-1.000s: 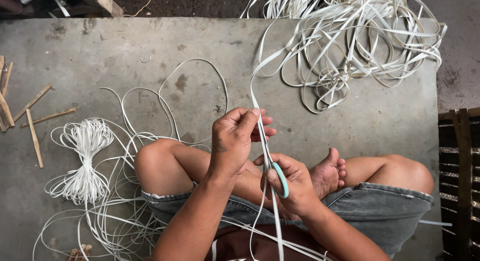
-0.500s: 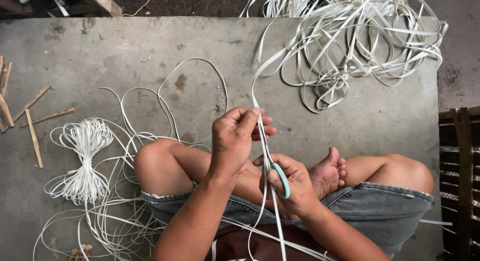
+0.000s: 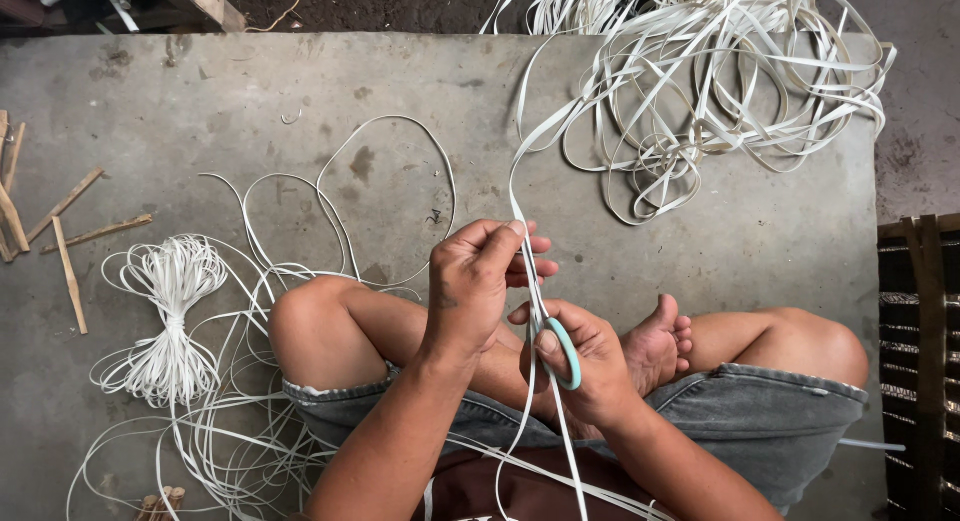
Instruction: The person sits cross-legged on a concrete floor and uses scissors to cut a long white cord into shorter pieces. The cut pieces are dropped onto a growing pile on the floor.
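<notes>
— While the person sits cross-legged on the concrete slab [image 3: 700,251], what is each hand doing?

— Left hand [image 3: 480,281] is raised in front of the knees, thumb and fingers closed together on a flat white strip [image 3: 520,196]. Right hand [image 3: 590,366] sits lower, just beside the bare foot [image 3: 655,346], and it is clamped around a small teal-handled tool [image 3: 568,353] with the same strip running past it.

— Why one hand above the other?

— My guess is that it keeps the strip taut and straight between the two grips, so the tool can meet it squarely. What the tool's edge does there I cannot tell; the fingers hide it.

— Where does the strip go?

— Upward it curves away to the loose tangle of white strips [image 3: 700,91] at the far edge of the slab. Downward it passes between the wrists into the lap, over the denim shorts [image 3: 790,411].

— And off to the left side?

— A tied bundle of thin white cord [image 3: 170,311] lies near the knee, with loose loops spread around it. Well apart from that, a few wooden sticks [image 3: 70,231] lie at the slab's edge
</notes>
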